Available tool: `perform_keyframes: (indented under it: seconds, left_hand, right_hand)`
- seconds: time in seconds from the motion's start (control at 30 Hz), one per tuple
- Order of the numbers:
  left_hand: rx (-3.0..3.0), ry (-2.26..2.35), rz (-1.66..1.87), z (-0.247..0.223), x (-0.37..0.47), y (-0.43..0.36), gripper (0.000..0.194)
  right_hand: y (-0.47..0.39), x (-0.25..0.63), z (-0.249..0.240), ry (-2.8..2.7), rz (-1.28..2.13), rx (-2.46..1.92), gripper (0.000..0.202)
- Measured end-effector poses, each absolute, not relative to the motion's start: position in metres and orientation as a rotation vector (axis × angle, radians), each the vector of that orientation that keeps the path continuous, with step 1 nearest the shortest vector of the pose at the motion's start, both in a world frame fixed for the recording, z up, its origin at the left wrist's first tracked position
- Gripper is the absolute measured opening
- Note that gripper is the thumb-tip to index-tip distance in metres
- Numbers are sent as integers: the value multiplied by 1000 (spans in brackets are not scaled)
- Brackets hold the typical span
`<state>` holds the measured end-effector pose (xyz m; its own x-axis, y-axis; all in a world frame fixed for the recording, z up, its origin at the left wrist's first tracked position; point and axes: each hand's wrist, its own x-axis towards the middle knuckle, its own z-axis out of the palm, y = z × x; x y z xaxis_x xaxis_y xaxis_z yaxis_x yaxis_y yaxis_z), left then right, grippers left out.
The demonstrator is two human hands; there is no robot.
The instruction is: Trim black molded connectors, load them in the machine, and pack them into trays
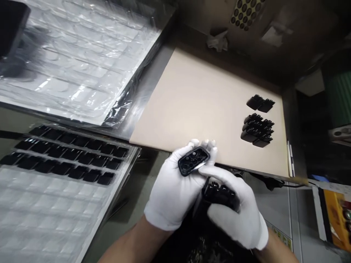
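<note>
Both of my hands wear white gloves. My left hand [179, 182] holds a small black moulded plastic part [193, 160] with a rounded rim and round holes inside. Its hollow side faces up to me. Against the rim of this part rests the index finger of my right hand [238, 204], where a thin bright sliver shows that I cannot make out. Between the thumb and fingers of that hand sits a glossy black moulded piece [219, 193] with knobbed tops, partly covered by the glove.
Similar black parts stand in two groups [257, 129] on a beige board [208, 102]. At lower left a clear tray [52, 208] holds rows of black pieces [63, 153]. Stacked clear plastic trays [82, 62] lie upper left. White pens [290, 159] lie by the board's right edge.
</note>
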<state>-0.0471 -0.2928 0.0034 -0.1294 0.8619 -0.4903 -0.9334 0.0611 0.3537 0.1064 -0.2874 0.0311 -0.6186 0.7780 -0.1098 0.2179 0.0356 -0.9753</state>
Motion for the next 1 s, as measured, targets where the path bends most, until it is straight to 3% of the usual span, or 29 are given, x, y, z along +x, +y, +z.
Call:
perform_keyframes:
  seconds: [0.17,0.37,0.47,0.63,1.0]
  left_hand:
    - [-342,439,1321,13,-26,-280,16]
    - [183,621,1629,3,-2,-283,37]
    - [439,737,1730,-11,5,-283,44]
    - [681,820,1786,-28,4,-278,46]
    - [536,917,1762,-23,-6,-273,43]
  right_hand:
    - [-278,117,36,-1893,1434,-1087,55]
    - [-276,142,29,-1698,1570,-1155,40]
    - [-278,155,19,-1568,1749,-1094,53]
    - [-280,161,4,-1398,1881,-1081,67]
    - [-270,141,4,-1261,1949,-1011,58]
